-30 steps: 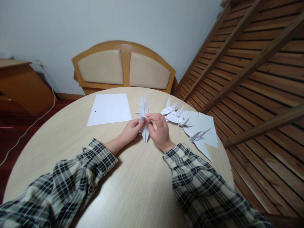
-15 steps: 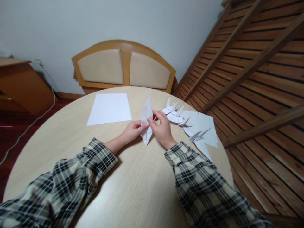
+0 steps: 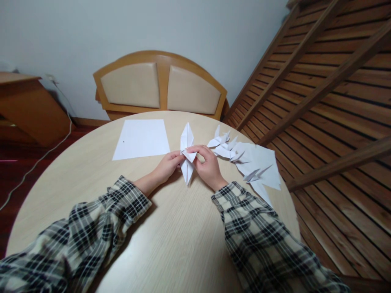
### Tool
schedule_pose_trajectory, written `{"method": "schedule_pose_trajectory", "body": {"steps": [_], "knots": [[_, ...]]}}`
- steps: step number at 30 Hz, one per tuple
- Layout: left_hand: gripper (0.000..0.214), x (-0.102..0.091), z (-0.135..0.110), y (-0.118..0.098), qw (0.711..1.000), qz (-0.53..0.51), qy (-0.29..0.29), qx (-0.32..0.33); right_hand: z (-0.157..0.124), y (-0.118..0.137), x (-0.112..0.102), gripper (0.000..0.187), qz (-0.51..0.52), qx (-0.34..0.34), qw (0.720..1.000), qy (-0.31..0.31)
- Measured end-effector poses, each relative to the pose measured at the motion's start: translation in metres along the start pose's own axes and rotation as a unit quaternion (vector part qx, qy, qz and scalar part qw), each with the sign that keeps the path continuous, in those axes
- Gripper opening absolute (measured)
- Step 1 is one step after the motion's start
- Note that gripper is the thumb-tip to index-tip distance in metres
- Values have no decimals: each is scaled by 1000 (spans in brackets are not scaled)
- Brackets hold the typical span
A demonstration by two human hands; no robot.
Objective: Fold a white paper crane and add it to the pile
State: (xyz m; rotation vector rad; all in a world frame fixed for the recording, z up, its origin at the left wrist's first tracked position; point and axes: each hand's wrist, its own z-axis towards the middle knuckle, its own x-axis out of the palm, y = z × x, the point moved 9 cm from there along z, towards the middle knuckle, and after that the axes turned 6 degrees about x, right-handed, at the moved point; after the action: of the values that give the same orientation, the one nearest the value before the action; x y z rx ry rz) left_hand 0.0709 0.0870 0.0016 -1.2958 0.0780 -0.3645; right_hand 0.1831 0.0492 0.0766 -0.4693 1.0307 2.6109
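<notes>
Both of my hands hold a folded white origami paper [image 3: 187, 136] above the middle of the table. It is a long diamond, with one point away from me and one toward me. My left hand [image 3: 166, 167] pinches its left edge at mid-height. On the right side, my right hand [image 3: 208, 166] grips a small flap that sticks out from the middle, thumb below and forefinger on top. Part of the paper is hidden behind the fingers.
A flat white sheet [image 3: 142, 139] with a dark dot lies on the round table [image 3: 171, 244], left of my hands. Several folded paper cranes [image 3: 226, 146] rest at the right, beside and on more white paper [image 3: 265, 158]. Beyond the table stands a padded wooden headboard [image 3: 163, 81]; slatted wood [image 3: 332, 106] rises on the right.
The folded paper's upper part now shows a centre crease, and a flap at its middle is turned out to the right under my right fingers. Both hands stay in nearly the same place.
</notes>
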Motion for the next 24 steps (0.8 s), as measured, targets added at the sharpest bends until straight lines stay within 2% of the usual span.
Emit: {"method": "schedule_pose_trajectory", "body": {"steps": [9,13,16,24], "knots": [[13,-3,1,9,994,-97,-43,-28,-7,0,13,32,-108,-87,989,55],[13,-5,1,9,991,-112,-56,-39,-9,-2,16,29,-134,-100,983,81],[12,-8,1,9,990,-113,-66,-46,-9,-2,15,26,-157,-107,978,87],[19,-5,2,10,988,-137,-50,-42,-11,1,13,24,-188,-129,971,76]]}}
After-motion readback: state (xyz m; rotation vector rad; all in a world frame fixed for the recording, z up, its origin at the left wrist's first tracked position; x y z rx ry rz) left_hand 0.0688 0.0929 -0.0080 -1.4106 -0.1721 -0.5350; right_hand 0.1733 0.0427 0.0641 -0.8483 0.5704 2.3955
